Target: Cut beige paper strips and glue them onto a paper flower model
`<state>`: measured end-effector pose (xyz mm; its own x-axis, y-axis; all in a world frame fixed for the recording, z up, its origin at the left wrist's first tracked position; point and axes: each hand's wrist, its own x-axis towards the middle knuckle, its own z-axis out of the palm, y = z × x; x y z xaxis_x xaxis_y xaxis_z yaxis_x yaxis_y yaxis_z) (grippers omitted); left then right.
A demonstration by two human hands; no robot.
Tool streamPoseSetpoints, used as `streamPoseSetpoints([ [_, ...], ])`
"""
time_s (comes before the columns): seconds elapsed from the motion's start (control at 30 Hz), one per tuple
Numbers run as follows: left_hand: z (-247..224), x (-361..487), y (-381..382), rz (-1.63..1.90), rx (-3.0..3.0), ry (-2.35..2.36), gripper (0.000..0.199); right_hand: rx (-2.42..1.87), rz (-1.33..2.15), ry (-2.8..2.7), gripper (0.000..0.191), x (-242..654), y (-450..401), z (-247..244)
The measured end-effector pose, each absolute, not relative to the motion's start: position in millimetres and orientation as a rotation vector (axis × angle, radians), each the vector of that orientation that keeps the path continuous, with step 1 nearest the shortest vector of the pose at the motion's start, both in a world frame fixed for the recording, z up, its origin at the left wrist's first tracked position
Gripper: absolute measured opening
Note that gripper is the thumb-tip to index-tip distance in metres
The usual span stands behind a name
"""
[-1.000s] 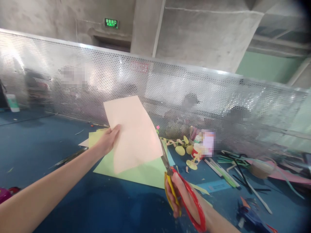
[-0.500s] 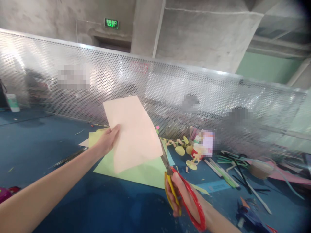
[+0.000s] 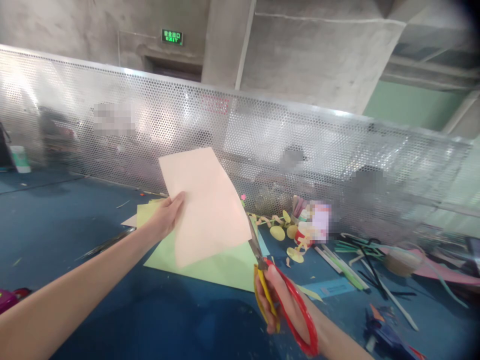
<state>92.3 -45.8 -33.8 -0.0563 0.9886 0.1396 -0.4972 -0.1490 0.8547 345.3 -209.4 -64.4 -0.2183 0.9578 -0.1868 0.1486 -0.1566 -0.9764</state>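
Note:
A pale pink paper sheet (image 3: 210,205) is held up by its left edge in my left hand (image 3: 168,215), thumb in front. My right hand (image 3: 275,300) has its fingers through the red and yellow handles of the scissors (image 3: 261,262). The scissor blades point up and meet the sheet at its lower right corner. Below the pink sheet, light green paper (image 3: 210,272) lies on the blue table (image 3: 112,310).
Yellow paper pieces (image 3: 277,233) and a red and white cup (image 3: 303,235) stand beyond the scissors. Rods (image 3: 345,270), a blue strip (image 3: 330,288) and a dark blue tool (image 3: 390,335) lie at right. A perforated metal screen (image 3: 168,120) runs behind the table.

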Motion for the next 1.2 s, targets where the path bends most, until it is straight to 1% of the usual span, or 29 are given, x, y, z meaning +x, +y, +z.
streamPoseSetpoints([
  [0.4, -29.5, 93.2, -49.9, 1.536, 0.864, 0.754, 0.011, -1.315, 1.442, -1.332, 0.052, 344.2, -212.8, -62.5],
  [0.87, -32.2, 92.0, -48.1, 1.528, 0.962, 0.760, 0.011, -1.314, 1.436, -1.357, 0.053, 342.8, -214.3, -59.5],
  [1.2, -34.7, 91.2, -46.7, 1.510, 0.984, 0.725, 0.015, -1.336, 1.445, -1.350, 0.053, 345.3, -211.0, -64.9],
])
